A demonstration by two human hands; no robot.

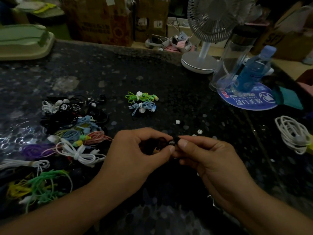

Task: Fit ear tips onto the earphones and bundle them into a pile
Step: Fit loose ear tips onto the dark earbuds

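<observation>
Both hands, left [135,146] and right [203,153], pinch a dark earbud [172,142]. Loose tips [177,122] lie just beyond it. Bare table [169,85] opens farther back.

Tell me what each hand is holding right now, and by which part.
Both hands pinch one small dark earbud: left hand from its left side, right hand at its tip end. The exact part is too dark to tell.
</observation>
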